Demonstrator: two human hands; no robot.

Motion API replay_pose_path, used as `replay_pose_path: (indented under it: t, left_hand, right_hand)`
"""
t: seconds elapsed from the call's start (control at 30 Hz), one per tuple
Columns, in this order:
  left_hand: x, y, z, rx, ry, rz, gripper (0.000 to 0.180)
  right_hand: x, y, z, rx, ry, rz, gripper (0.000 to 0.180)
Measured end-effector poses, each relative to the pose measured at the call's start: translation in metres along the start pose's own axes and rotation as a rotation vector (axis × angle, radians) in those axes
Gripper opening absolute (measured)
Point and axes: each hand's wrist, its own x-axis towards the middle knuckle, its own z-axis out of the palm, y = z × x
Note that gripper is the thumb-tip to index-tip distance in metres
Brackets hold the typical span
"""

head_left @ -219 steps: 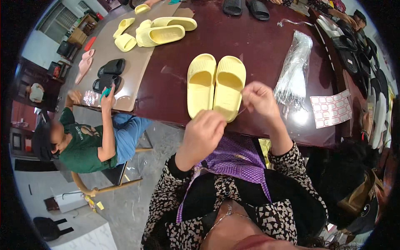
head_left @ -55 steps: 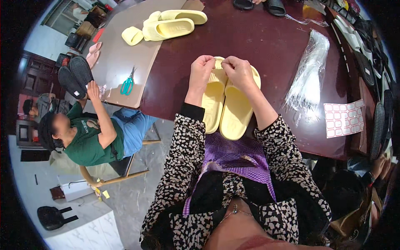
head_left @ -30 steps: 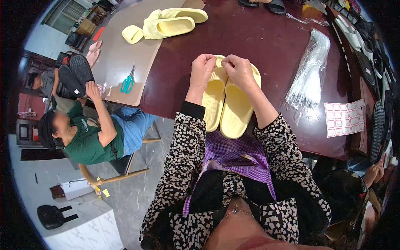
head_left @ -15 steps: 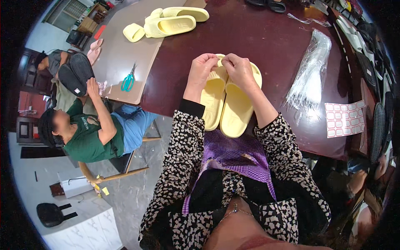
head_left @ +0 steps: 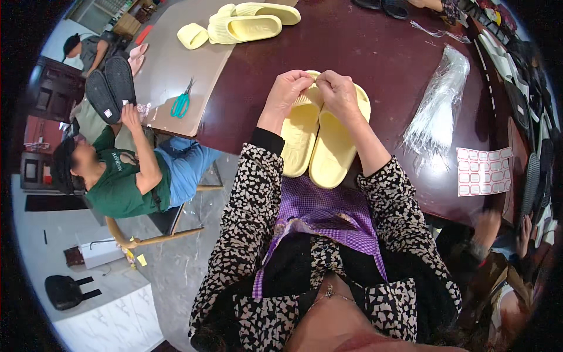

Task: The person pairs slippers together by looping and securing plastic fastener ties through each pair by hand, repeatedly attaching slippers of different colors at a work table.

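Note:
A pair of yellow slide slippers lies side by side at the near edge of the dark red table, heels toward me. My left hand (head_left: pixel 287 95) is closed in a pinch over the toe end of the left slipper (head_left: pixel 298 149). Right beside it, my right hand (head_left: pixel 340 95) pinches above the strap of the right slipper (head_left: pixel 332 157), fingertips almost meeting those of the left. Whatever is between my fingers is too small or hidden to make out.
A bundle of thin clear plastic strands (head_left: pixel 437 108) and a label sheet (head_left: pixel 484 171) lie to the right. Teal-handled scissors (head_left: pixel 181 104) and more yellow slippers (head_left: pixel 252 28) are at the left. A co-worker in green (head_left: pixel 126 179) holds black slippers (head_left: pixel 111 88).
My hands stay pinched at the slippers' toes, with only a slight shift. The view has moved a little. At the lower right, another person's hand has risen near the table edge.

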Motion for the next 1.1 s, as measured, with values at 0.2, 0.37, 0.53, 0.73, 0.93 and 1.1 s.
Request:
replay_pose_path:
  t: [0.2,0.37,0.53,0.73,0.93,1.1]
  left_hand:
    - [-0.004,-0.002,-0.012,-0.031,0.074,0.090,0.010]
    - [-0.020,-0.012,-0.055,0.177,0.331,0.256,0.021]
    - [-0.036,-0.050,-0.095,0.533,0.404,0.298,0.021]
    - [-0.042,-0.062,-0.082,0.535,0.439,0.442,0.016]
    - [-0.044,-0.073,-0.087,0.517,0.373,0.498,0.015]
    - [-0.045,-0.065,-0.085,0.447,0.371,0.410,0.013]
  right_hand:
    - [0.006,-0.017,-0.025,-0.094,0.172,-0.115,0.009]
    - [-0.041,-0.041,-0.057,-0.128,0.055,-0.061,0.017]
    - [-0.089,-0.062,-0.048,-0.036,-0.262,0.080,0.022]
    - [-0.060,-0.075,-0.029,-0.202,-0.532,0.575,0.026]
    - [-0.056,-0.043,-0.018,-0.607,-0.453,-0.056,0.016]
    - [-0.046,-0.052,-0.057,-0.725,-0.459,0.109,0.018]
